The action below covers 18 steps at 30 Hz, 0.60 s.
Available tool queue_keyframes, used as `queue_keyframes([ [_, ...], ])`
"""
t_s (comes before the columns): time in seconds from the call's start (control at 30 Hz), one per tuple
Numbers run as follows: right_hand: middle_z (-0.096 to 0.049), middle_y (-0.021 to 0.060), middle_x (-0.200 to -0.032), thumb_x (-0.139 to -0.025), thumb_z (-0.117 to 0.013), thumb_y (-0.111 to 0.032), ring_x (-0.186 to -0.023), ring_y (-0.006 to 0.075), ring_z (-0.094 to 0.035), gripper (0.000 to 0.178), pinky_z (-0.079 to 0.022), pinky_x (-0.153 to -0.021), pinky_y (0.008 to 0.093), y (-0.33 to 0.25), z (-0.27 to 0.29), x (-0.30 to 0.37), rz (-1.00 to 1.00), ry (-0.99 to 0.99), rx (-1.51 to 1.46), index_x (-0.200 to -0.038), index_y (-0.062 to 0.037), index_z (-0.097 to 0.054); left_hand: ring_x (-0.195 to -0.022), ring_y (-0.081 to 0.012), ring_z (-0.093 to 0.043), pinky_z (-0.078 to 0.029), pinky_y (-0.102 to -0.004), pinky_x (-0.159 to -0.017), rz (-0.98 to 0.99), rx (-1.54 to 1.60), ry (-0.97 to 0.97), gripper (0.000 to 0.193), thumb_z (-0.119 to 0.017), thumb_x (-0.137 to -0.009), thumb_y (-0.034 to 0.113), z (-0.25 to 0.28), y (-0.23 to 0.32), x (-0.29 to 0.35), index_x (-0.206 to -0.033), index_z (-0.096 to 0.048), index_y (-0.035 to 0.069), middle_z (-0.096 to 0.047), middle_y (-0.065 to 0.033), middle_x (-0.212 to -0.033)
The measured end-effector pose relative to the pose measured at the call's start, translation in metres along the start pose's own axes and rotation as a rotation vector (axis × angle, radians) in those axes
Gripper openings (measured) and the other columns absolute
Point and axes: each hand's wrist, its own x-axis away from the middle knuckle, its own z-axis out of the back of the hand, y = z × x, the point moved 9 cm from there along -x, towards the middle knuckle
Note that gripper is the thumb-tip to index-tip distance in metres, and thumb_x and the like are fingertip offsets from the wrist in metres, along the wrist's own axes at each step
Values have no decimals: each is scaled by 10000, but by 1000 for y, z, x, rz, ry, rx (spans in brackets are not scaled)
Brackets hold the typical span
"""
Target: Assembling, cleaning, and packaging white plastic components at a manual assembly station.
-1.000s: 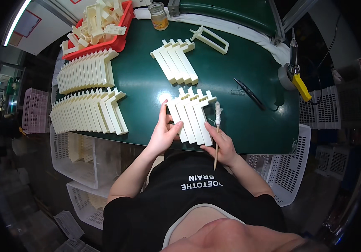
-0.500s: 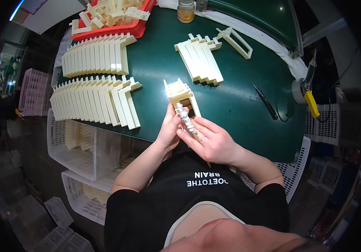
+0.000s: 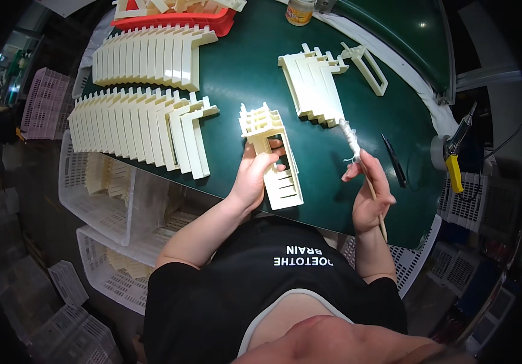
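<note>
My left hand [image 3: 250, 182] is closed round a cream plastic frame [image 3: 285, 195], with slots at its near end and a grid of prongs at its far end. Off to the right, my right hand [image 3: 369, 203] grips a thin wooden stick whose far end is a swab of twisted white cloth [image 3: 350, 134]. That cloth tip points away from me, near the low end of a stack of cream plastic parts [image 3: 312, 85]. Beyond my right fingers lies a black pen-like tool [image 3: 393, 159].
Two long rows of cream parts [image 3: 145, 57] fill the left side, behind them a red tray [image 3: 212, 23] of loose pieces. At the back are a jar [image 3: 299, 12] and a single frame [image 3: 367, 70]. A yellow-handled tool [image 3: 454, 173] stands at the right edge. White crates [image 3: 97, 200] sit below.
My right hand has drawn the cloth-tipped stick out of the frame and carried it to the right. My left hand keeps the frame, whose slotted near end now shows.
</note>
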Motion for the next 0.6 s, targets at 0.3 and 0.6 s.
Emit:
queue_keyframes([
  [0.3,-583,135,-910,-968,-552,-185,-762,181,-596,200,-501,-670,284,12,6,8,-140,139,-341,-952,15,-563,-983,-204,-571,-506,-339,-786,15,42,-29,395,-509,-846,83,-4,1,4,-1228,-425,31,-530,-108,-1110],
  [0.6,-588,136,-787,-986,-529,-244,-631,154,-573,286,-459,-542,243,17,4,16,-152,117,-406,-870,14,-577,-1045,-329,-618,-533,-463,-876,56,59,-62,579,-485,-833,232,0,-5,8,-1348,-371,-9,-557,-205,-1181],
])
